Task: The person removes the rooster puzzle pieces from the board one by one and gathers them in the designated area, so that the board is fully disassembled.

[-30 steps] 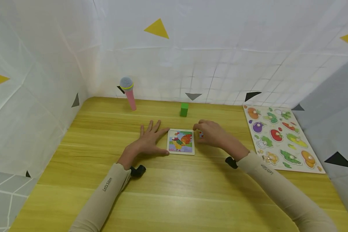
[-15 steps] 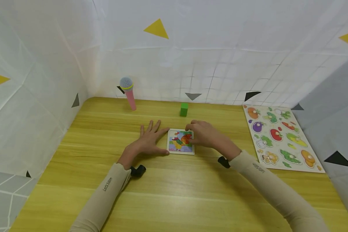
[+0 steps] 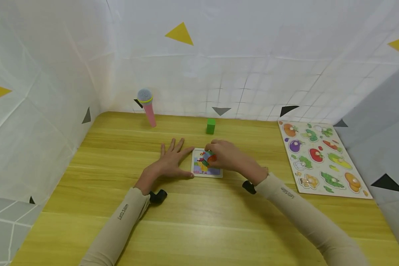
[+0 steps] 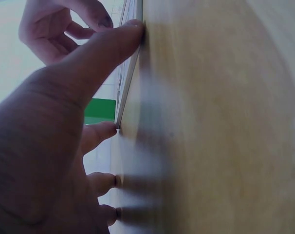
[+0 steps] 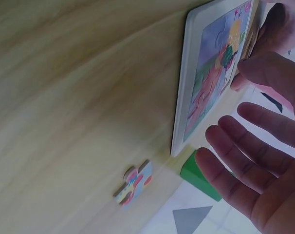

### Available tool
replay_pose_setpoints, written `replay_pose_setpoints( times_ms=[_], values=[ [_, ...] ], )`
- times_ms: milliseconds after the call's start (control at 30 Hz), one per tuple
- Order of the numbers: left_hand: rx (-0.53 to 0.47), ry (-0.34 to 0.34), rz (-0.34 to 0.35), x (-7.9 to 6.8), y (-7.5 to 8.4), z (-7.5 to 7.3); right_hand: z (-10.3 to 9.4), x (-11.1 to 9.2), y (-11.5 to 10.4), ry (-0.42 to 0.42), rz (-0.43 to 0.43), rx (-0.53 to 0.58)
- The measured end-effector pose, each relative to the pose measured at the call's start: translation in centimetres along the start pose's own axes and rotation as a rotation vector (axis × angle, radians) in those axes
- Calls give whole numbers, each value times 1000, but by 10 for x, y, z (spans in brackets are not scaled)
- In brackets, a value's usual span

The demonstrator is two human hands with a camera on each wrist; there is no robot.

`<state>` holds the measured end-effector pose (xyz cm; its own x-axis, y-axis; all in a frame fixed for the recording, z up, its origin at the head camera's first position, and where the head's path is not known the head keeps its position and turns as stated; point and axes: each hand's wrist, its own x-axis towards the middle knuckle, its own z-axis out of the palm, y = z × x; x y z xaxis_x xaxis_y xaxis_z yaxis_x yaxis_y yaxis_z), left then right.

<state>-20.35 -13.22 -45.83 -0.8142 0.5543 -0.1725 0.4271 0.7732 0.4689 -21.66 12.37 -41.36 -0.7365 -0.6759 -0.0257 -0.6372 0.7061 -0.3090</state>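
A small framed jigsaw puzzle [image 3: 199, 170] of a colourful bird lies flat on the table between both hands. My left hand [image 3: 169, 163] rests at its left side with straight, spread fingers. Its thumb and index fingertips are at the two left corners of the frame. My right hand [image 3: 227, 156] is over the puzzle's right half and covers part of the picture. In the right wrist view its thumb and fingers are apart and hold no visible thing. One loose puzzle piece [image 5: 135, 184] lies beside the frame in that view; in the head view the right hand hides it.
A green block [image 3: 211, 126] stands behind the puzzle, and a pink toy microphone [image 3: 149, 112] stands at the back left. On the right lies a vegetable peg board [image 3: 322, 159]. White cloth walls [image 3: 252, 44] border the wooden table [image 3: 203, 229].
My right hand has moved left from the loose piece beside the frame to over the puzzle. The left hand and the frame have stayed put.
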Motion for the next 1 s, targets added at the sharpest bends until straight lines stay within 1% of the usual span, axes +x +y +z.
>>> replay_pose_setpoints(
  times_ms=[433, 700, 800, 1000],
  values=[
    [4, -7, 7, -1, -1, 0, 6, 10, -13, -25, -15, 6],
    [-7, 2, 17, -1, -1, -1, 9, 14, -19, -4, -12, 20],
    [-11, 2, 17, -1, -1, -1, 12, 17, -21, -9, -12, 1],
    [-14, 2, 18, -2, -1, -2, 15, 22, -23, -45, -13, -37]
  ],
)
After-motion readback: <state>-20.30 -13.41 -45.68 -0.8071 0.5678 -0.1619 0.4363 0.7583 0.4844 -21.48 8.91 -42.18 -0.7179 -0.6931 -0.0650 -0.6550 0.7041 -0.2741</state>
